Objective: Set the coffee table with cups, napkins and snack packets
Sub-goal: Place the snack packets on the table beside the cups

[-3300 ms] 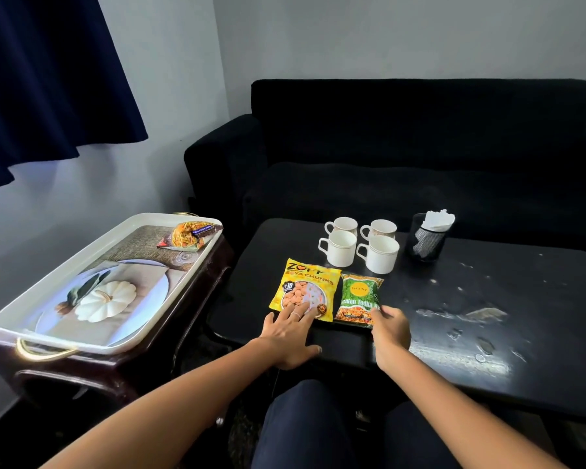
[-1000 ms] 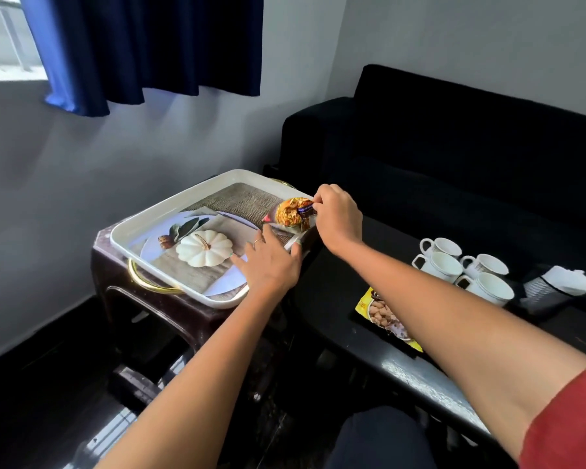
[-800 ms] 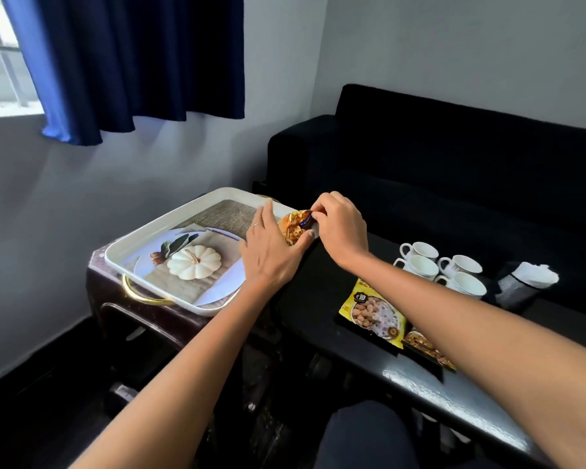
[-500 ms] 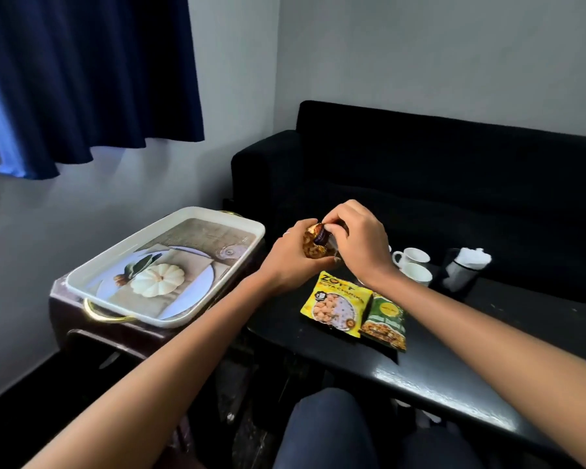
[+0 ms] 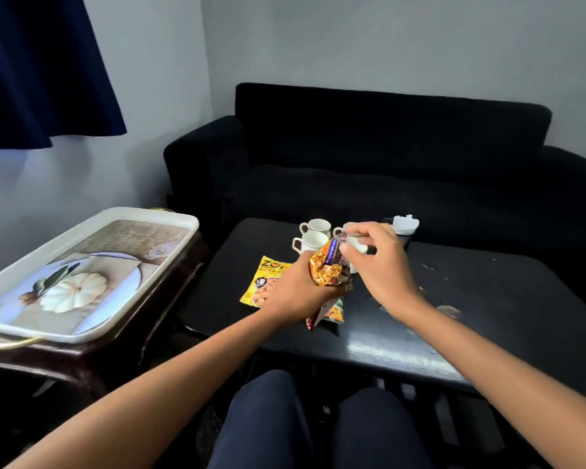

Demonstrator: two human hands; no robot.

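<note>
Above the black coffee table [image 5: 487, 299] I hold an orange snack packet [image 5: 329, 265] upright in both hands. My left hand [image 5: 295, 292] grips its lower part and my right hand [image 5: 379, 262] pinches its top edge. Under my left hand lie a yellow snack packet [image 5: 264, 279] and a green packet [image 5: 335, 311], both partly hidden. White cups [image 5: 313, 236] stand in a group behind my hands, some hidden by them. A dark mesh holder with white napkins [image 5: 405, 225] stands to the cups' right.
A white tray [image 5: 122, 218] with a pumpkin picture sits on a dark side table [image 5: 170, 292] to the left. A black sofa [image 5: 386, 157] runs behind the coffee table. My knees [image 5: 318, 421] are below its near edge.
Both hands took the orange packet from the tray and carried it right, over the coffee table. The tray now holds no packet.
</note>
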